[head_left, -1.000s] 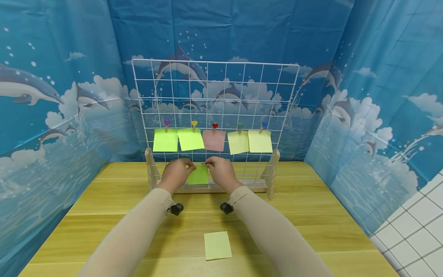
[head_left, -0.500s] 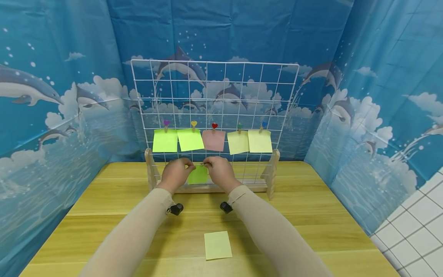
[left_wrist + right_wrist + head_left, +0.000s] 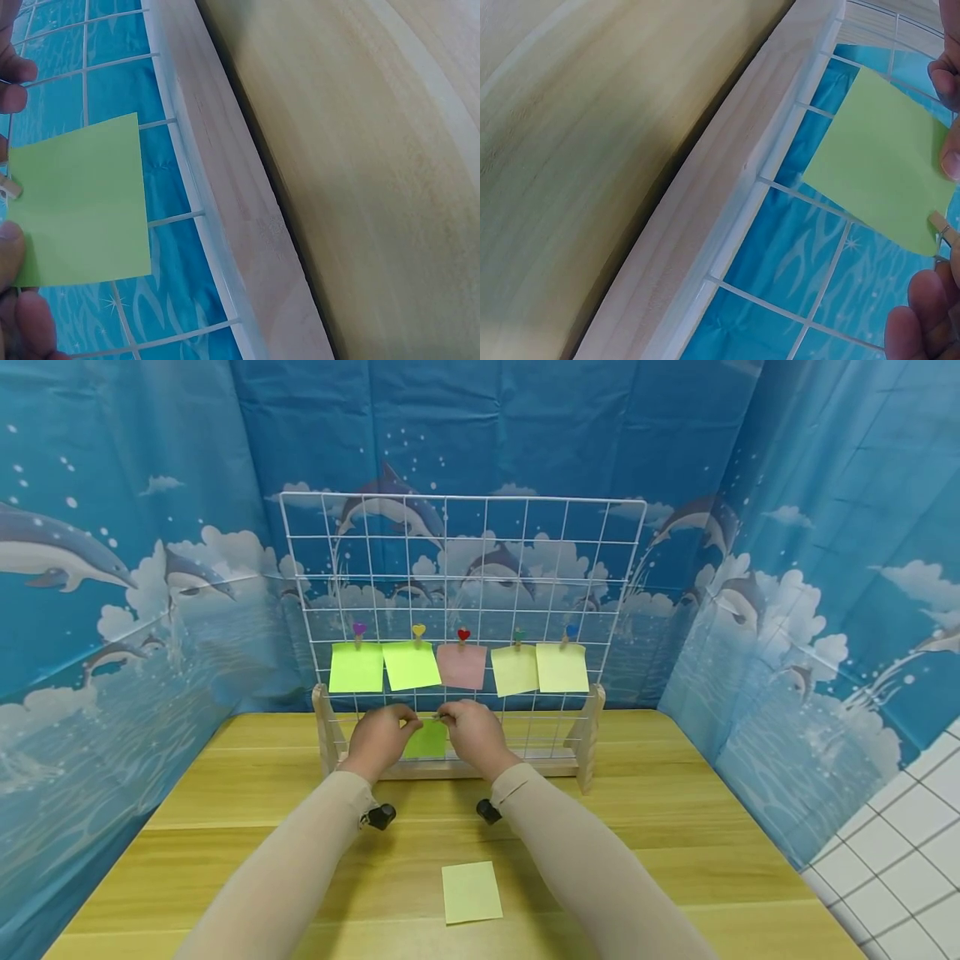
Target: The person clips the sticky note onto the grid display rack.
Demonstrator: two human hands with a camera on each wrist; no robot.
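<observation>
A green sticky note (image 3: 426,740) hangs upright against the lower part of a white wire grid (image 3: 486,539). My left hand (image 3: 377,739) pinches its upper left corner, the thumb (image 3: 9,251) lying on the front of the paper. At the note's top edge my right hand (image 3: 474,731) pinches a small wooden clothespin (image 3: 939,223), whose tip overlaps the paper. The clothespin (image 3: 10,187) also shows at the note's edge in the left wrist view. Whether it grips the wire cannot be seen.
Higher on the grid hang several notes on heart-topped clips, among them a pink note (image 3: 462,667) and a pale yellow note (image 3: 562,668). Another yellow note (image 3: 472,892) lies on the wooden table (image 3: 675,852). A wooden stand (image 3: 588,739) holds the grid.
My right hand has shifted slightly left with the clothespin, closer to the left hand. The left hand keeps its pinch on the green note almost unmoved.
</observation>
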